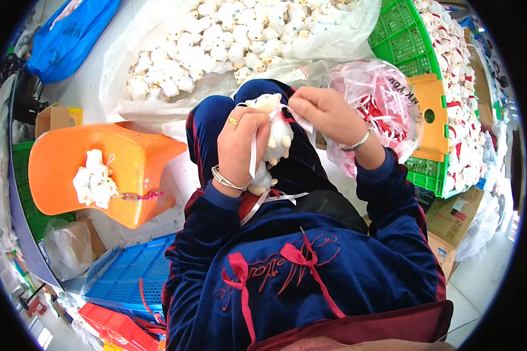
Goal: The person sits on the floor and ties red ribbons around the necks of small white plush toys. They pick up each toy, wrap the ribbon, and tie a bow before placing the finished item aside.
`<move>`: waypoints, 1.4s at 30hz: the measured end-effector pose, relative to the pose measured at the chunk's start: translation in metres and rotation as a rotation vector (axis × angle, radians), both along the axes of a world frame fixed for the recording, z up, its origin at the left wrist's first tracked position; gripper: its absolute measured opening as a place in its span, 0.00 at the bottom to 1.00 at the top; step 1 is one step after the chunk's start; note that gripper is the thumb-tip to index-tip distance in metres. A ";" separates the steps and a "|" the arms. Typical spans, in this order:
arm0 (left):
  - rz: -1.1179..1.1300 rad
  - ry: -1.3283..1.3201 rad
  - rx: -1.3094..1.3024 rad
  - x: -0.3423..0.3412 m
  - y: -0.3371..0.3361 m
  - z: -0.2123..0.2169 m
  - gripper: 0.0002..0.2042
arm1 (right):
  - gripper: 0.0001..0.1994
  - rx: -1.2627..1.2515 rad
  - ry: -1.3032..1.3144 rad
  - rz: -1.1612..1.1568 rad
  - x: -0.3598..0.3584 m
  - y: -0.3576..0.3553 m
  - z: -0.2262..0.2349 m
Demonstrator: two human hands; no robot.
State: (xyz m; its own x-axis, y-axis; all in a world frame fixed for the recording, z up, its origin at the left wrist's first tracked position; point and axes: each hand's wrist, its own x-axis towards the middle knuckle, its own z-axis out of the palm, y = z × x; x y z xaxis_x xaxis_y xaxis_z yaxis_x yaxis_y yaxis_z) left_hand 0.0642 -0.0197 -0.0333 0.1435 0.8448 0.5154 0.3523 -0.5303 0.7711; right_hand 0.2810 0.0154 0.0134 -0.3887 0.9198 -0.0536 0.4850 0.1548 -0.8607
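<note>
White ribbon (253, 155) and plush toy (280, 137) held between both hands (239, 146) (329, 114), clear sack (112, 76) heaped with small toys (216, 50), bag (342, 82) of ribbons (386, 121).

An orange stool (51, 167) carries white plush toys (93, 180) and a small tool (130, 197). On the floor (89, 77) lies a clear bag (158, 110).

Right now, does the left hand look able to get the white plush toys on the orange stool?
Probably yes: nothing seems to block the way to the white plush toys on the orange stool. However, the left hand appears busy with a white ribbon, so it would need to let go first.
</note>
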 end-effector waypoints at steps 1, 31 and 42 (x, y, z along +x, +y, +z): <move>0.001 0.001 0.001 0.000 0.000 0.000 0.09 | 0.15 -0.188 0.141 -0.031 0.000 -0.003 -0.005; 0.035 -0.047 -0.041 -0.005 -0.004 0.006 0.09 | 0.05 0.090 0.079 -0.043 -0.009 0.002 -0.008; -0.010 0.135 -0.280 -0.023 -0.005 0.019 0.09 | 0.09 0.260 -0.010 -0.019 -0.010 -0.002 -0.009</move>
